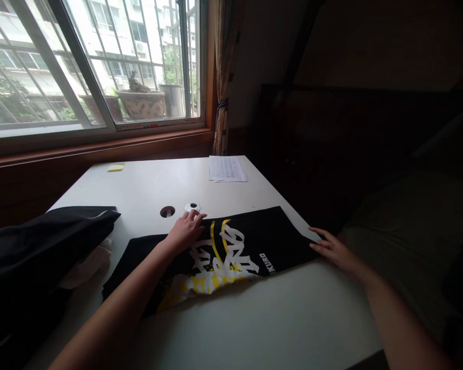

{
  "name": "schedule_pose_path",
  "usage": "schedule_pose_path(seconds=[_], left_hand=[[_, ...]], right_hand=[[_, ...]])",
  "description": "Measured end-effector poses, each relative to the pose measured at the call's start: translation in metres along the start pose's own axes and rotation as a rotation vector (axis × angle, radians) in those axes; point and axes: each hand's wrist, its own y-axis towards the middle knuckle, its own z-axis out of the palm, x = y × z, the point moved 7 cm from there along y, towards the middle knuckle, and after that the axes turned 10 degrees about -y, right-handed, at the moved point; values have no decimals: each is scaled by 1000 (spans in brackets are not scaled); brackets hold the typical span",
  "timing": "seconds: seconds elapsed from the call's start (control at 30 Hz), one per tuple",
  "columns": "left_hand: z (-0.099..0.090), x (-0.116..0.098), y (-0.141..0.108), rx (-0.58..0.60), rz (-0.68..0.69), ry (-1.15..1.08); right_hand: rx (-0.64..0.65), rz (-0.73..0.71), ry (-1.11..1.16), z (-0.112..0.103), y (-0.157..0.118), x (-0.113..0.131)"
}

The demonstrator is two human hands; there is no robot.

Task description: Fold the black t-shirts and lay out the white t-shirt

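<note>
Dark clothes [42, 246] lay heaped at the lower left of the frame, on a white table [254, 313]; a yellow note [116, 167] lay above and right of them. A black shirt [226, 254] with yellow and white print stretched flat across the centre. The left hand [185, 227] rested at its upper edge, fingers bent. Papers [227, 168] lay above centre. The right hand [334, 250] met the shirt's right end, fingers slightly parted. Whether either hand pinched the cloth, I could not tell.

On the white table [281, 318], the garment [250, 239] is black, printed white and yellow; the slip [116, 167] at the table's far side is yellow, the cloth pile [42, 236] at its left mostly black.
</note>
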Motion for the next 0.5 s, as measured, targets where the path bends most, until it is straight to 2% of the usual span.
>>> schedule_pose_path(seconds=[0.1,0.17,0.23,0.37,0.5], left_hand=[[-5,-31,-20,38,103,17],[-4,-51,-43,129,204,23],[-3,-59,-72,227,258,41],[-13,-47,-123,282,241,88],[-30,-18,-160,239,145,161]], right_hand=[[-28,-47,32,-2,-2,-5],[-64,-52,63,-4,0,-12],[-105,-44,82,-5,2,-20],[-237,-69,36,-4,-3,-18],[-367,-133,-185,-2,-23,15]])
